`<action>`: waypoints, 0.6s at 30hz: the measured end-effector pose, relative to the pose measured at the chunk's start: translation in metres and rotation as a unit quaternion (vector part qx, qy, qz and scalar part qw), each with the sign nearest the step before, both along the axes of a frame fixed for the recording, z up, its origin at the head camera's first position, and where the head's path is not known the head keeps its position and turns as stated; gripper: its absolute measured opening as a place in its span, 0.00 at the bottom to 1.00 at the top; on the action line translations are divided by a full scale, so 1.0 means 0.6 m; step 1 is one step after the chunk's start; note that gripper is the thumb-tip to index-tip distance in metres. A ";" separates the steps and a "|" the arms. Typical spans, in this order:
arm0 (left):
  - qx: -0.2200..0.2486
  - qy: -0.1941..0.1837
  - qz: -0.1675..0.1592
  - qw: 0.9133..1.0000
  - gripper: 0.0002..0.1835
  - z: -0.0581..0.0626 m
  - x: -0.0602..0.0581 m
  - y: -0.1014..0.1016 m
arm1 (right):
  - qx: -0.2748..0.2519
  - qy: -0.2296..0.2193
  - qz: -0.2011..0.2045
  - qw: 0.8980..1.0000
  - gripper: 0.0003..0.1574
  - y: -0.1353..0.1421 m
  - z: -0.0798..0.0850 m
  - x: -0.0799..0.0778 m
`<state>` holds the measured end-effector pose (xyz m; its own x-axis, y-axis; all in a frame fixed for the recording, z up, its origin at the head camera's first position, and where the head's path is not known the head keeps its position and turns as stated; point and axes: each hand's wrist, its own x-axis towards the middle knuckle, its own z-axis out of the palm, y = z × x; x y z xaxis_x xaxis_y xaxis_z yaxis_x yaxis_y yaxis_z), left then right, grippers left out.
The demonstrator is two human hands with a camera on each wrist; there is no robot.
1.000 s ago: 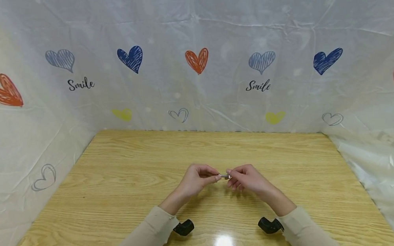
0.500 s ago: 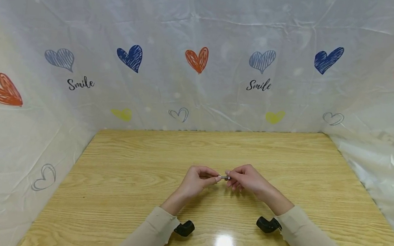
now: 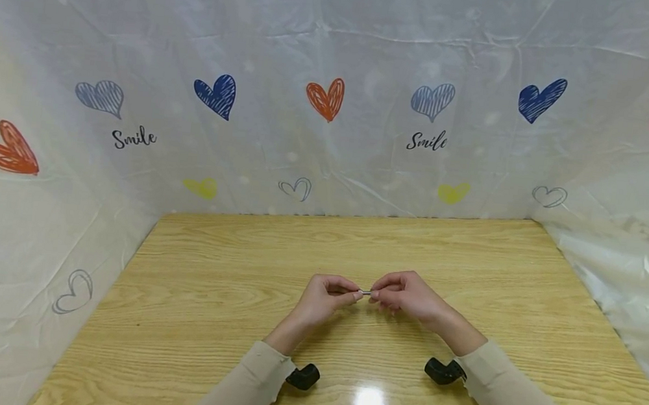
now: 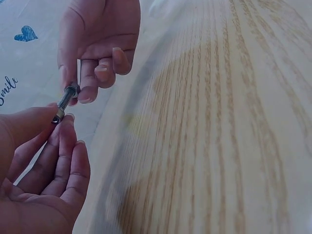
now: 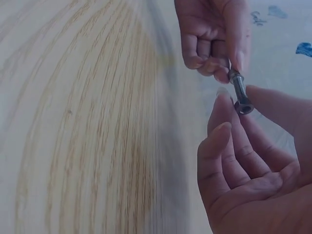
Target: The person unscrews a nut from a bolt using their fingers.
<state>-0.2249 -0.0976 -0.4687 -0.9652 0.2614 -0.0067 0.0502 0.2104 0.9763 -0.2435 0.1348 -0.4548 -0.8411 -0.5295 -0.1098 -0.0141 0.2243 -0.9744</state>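
Above the middle of the table, my left hand (image 3: 318, 298) and right hand (image 3: 414, 297) meet at a small silver bolt (image 3: 366, 292). In the left wrist view, the left thumb and fingers pinch the bolt's head end, and its threaded shank (image 4: 63, 101) slants towards the other hand. A metal nut (image 4: 71, 90) sits on the far end of the shank, between the right thumb and index finger. The right wrist view shows the nut (image 5: 243, 107) with a dark hole facing the camera, touched by the right hand's fingers. The remaining right fingers curl loosely.
The wood-grain table (image 3: 226, 252) lies beneath both hands. A whitish sheet (image 3: 364, 160) printed with hearts and "Smile" hangs behind and along the sides. Black wrist-worn pieces, one at the left wrist (image 3: 303, 376) and one at the right wrist (image 3: 444, 372), stick out below the sleeves.
The right thumb and fingers have shifted about the nut end, which they now cover more in the head view. My left hand keeps its pinch with hardly any movement.
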 end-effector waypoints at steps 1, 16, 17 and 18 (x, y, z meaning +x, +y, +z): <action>0.001 -0.001 0.000 1.000 0.08 -0.001 0.000 0.000 | 0.000 0.002 -0.001 1.000 0.16 0.001 -0.001 -0.001; 0.030 -0.026 -0.001 0.999 0.08 -0.005 -0.002 -0.002 | 0.022 0.023 -0.010 0.999 0.22 0.001 -0.003 -0.004; 0.031 -0.027 0.000 0.999 0.08 -0.005 -0.002 -0.001 | 0.028 0.020 -0.009 0.999 0.22 0.000 -0.003 -0.003; 0.032 -0.026 0.000 0.999 0.08 -0.005 -0.002 -0.001 | 0.034 0.019 -0.005 0.999 0.22 0.000 -0.002 -0.003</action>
